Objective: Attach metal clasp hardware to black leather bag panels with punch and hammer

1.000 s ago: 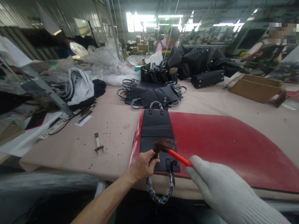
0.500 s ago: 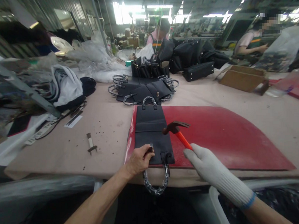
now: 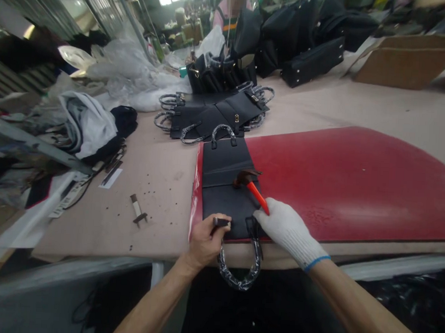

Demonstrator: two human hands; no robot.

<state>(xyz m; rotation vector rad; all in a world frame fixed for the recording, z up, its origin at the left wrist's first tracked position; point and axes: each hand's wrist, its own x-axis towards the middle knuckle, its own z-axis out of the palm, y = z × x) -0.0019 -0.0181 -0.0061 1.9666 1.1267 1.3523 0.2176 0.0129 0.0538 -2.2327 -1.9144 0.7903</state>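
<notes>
A black bag panel [image 3: 228,162] lies flat on the red board [image 3: 340,187], one wrapped handle at its far end and another wrapped handle [image 3: 239,281] hanging over the table's front edge. My bare left hand [image 3: 206,237] is closed around a short dark metal punch-like tool [image 3: 221,221], low over the near part of the panel. The tool is tilted, and its lower end is partly hidden by my fingers. My right hand [image 3: 288,229], in a white knit glove, grips a claw hammer [image 3: 256,193] by its orange handle. The hammer's head is above the panel's middle.
A two-pronged metal tool [image 3: 138,211] lies on the table at left among small dark bits. Behind the panel is a pile of black panels [image 3: 210,116] with wrapped handles. Black bags [image 3: 285,35] and a cardboard box [image 3: 407,62] stand farther back. A co-worker [image 3: 230,13] is beyond.
The hammer and my gloved hand have moved left, closer to my left hand. The tool in my left hand has tipped from nearly upright to slanting. The view has tilted down.
</notes>
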